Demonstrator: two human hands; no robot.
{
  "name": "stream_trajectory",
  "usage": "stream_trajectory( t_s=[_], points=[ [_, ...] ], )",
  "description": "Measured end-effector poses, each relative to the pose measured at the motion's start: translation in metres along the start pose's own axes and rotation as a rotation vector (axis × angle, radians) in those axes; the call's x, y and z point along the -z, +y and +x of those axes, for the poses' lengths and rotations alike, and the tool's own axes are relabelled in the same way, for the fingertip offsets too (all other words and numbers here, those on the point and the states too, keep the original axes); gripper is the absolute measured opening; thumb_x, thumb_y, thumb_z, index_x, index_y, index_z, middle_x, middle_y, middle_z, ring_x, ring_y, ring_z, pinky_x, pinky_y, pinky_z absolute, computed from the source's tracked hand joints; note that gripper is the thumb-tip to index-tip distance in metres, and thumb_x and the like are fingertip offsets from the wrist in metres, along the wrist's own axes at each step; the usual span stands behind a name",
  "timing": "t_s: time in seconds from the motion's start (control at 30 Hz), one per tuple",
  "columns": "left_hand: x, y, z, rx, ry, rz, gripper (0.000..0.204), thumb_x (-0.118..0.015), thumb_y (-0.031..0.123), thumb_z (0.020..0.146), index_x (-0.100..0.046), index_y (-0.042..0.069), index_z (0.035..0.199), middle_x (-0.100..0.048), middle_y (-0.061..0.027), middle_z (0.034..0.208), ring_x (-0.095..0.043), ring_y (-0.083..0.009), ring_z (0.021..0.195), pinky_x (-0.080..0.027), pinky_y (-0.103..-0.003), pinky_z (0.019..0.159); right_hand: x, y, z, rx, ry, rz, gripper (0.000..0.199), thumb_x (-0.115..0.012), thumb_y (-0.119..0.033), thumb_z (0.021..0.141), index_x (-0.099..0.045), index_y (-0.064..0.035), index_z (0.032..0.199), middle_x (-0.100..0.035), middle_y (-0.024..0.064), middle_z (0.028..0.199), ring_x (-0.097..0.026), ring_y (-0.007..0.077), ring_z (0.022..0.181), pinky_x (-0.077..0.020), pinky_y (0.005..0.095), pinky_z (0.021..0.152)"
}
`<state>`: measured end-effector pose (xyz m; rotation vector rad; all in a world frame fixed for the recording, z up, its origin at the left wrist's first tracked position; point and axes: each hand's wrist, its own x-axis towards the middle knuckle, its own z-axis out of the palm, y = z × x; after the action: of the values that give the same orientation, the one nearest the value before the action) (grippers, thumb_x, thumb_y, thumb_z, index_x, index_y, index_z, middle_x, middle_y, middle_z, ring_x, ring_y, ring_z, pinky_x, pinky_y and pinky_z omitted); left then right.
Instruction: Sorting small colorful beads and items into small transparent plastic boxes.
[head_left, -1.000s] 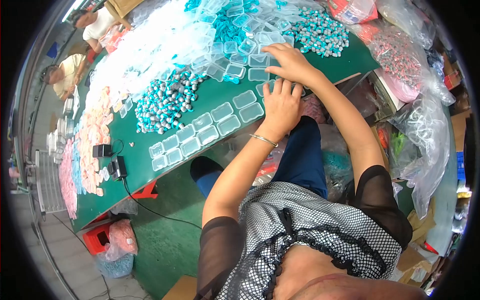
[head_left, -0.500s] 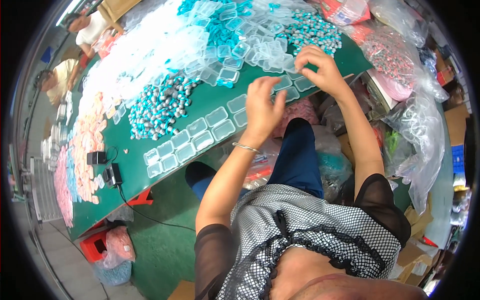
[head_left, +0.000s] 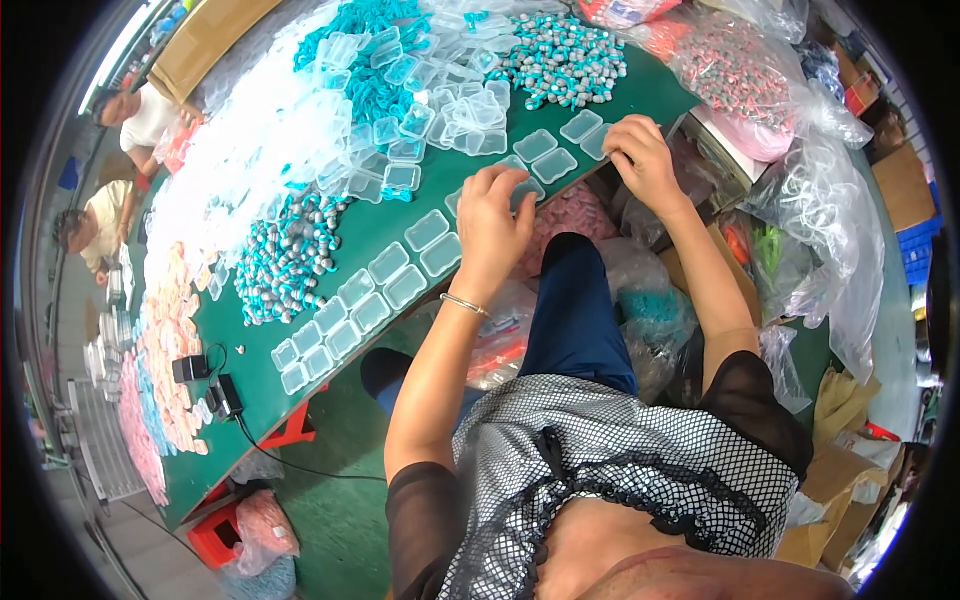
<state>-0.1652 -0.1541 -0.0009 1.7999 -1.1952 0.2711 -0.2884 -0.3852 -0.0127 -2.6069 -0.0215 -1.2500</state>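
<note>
Two rows of small clear plastic boxes (head_left: 388,264) lie along the near edge of the green table. My left hand (head_left: 490,225) hovers over the middle of the rows, its thumb apart from the bent fingers and nothing visible in it. It hides some boxes beneath. At the right end my right hand (head_left: 643,160) is beside a clear box (head_left: 598,142), fingers curved and thumb slightly apart. Whether the fingertips touch that box I cannot tell. Another clear box (head_left: 581,125) lies just beyond it.
A heap of clear boxes (head_left: 470,120) and piles of teal-and-grey small parts (head_left: 565,60) cover the table's far side. Black power adapters (head_left: 225,397) with a cable sit at the left. Plastic bags (head_left: 740,95) crowd the right. Two people work at the far left.
The view has shifted, so the table appears turned. My right hand has come down from the heap's edge to the row's right end, where two boxes show beside it. My left hand stays over the rows.
</note>
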Motion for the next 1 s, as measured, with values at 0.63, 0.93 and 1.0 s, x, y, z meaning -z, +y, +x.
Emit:
stream_trajectory(
  t_s=[0.63,0.93,1.0],
  points=[
    [-0.043,0.050,-0.002,0.757,-0.031,-1.483,0.042,-0.055,0.020,0.098,-0.043,0.003,0.135,-0.058,-0.0029,0.088,-0.053,-0.0065,0.068,-0.043,-0.021,0.052,0.042,-0.100,0.030,-0.095,-0.312,0.289,0.031,-0.068,-0.006,0.075,-0.064,-0.0033,0.106,-0.060,0.0102,0.094,-0.057,0.0289,0.090,-0.0469,0.0409,0.081],
    [-0.020,0.038,0.017,0.655,-0.271,-1.004,0.028,-0.052,0.007,0.090,-0.062,0.001,0.115,-0.061,-0.0025,0.080,-0.056,-0.0091,0.072,-0.045,-0.023,0.061,0.075,-0.070,0.032,0.119,-0.454,0.100,0.020,-0.062,0.003,0.076,-0.064,-0.0024,0.096,-0.062,0.0118,0.106,-0.057,0.0333,0.103,-0.0435,0.0420,0.092],
    [-0.014,0.035,0.017,0.681,-0.303,-0.995,0.028,-0.052,0.008,0.090,-0.063,0.001,0.115,-0.061,-0.0023,0.079,-0.056,-0.0091,0.071,-0.045,-0.023,0.061,0.072,-0.071,0.031,0.123,-0.462,0.166,0.019,-0.065,0.002,0.075,-0.064,-0.0019,0.094,-0.062,0.0119,0.104,-0.058,0.0325,0.100,-0.0450,0.0412,0.088]
  ],
)
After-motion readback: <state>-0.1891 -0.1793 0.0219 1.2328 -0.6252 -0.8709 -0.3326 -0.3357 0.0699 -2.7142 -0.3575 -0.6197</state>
